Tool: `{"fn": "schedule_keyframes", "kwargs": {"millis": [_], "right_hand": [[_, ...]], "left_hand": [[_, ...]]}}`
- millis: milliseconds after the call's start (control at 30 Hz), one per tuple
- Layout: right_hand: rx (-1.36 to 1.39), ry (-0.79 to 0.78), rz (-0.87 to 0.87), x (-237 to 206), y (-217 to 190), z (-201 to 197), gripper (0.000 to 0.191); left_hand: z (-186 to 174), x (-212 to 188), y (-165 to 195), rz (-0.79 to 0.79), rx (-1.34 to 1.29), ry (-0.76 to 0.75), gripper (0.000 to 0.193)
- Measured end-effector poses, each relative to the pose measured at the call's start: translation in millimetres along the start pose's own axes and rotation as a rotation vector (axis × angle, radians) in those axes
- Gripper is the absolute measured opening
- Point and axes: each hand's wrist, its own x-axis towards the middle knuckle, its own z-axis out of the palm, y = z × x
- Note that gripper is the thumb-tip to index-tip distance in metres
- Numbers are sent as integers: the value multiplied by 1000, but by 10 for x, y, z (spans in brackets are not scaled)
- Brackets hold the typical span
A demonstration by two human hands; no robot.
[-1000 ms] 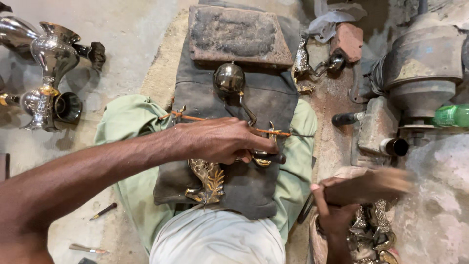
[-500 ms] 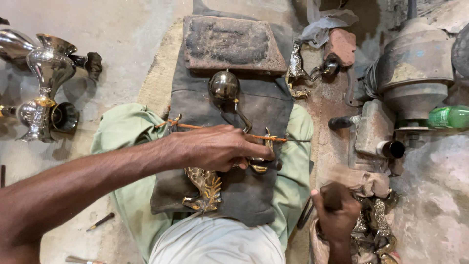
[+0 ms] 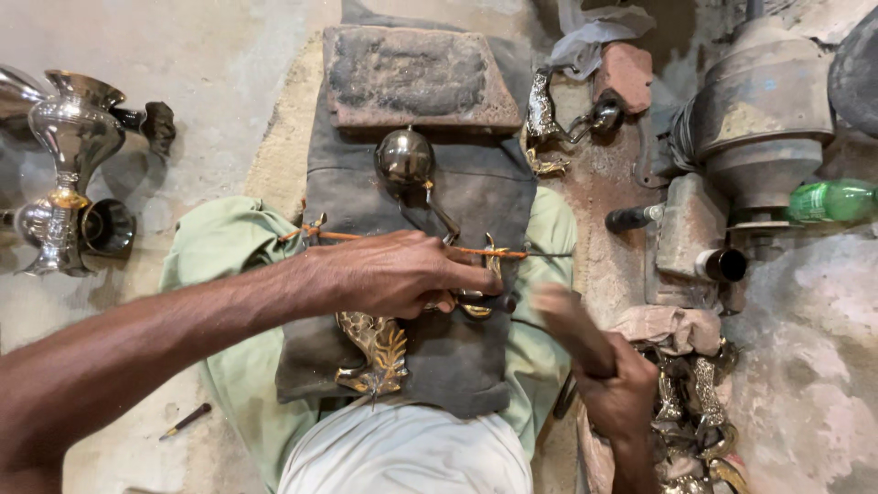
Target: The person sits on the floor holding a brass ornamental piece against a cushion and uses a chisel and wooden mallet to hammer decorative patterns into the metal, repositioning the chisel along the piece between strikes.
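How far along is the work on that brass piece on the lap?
Done: polished vases stand finished-looking at far left. In hand: left hand pins a small brass piece on the dark lap cloth; right hand grips a blurred wooden tool. Left: a pile of metal parts beside the right hand.

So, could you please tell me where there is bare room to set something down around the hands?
Bare floor lies between the silver vase and the dark apron. More lies at lower left around the small tool. It is crowded on the right: metal parts, the machine and the green bottle.
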Motion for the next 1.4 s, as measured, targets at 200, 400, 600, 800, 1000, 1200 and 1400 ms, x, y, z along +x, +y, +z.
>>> {"fn": "schedule_keyframes", "kwargs": {"millis": [200,400,600,800,1000,1200,1400], "right_hand": [[116,-39,169,26,-81,7,18],[376,72,59,76,-175,35,20],[132,14,231,72,-161,32,19],[78,7,37,52,-139,77,23],[46,-39,61,20,-72,40,20],[-40,-30,-38,5,41,81,20],[-132,-41,39,16,31,141,23]], "left_hand": [[-10,13,-18,-12,-18,-10,48],[-4,2,-1,-56,-9,-49,47],[-14,24,-18,-34,-20,-16,48],[-4,15,-30,-43,-2,-40,49],[3,30,-43,-4,-7,-45,53],[-23,45,-23,-20,13,-73,52],[-76,56,33,-95,36,-144,47]]}}
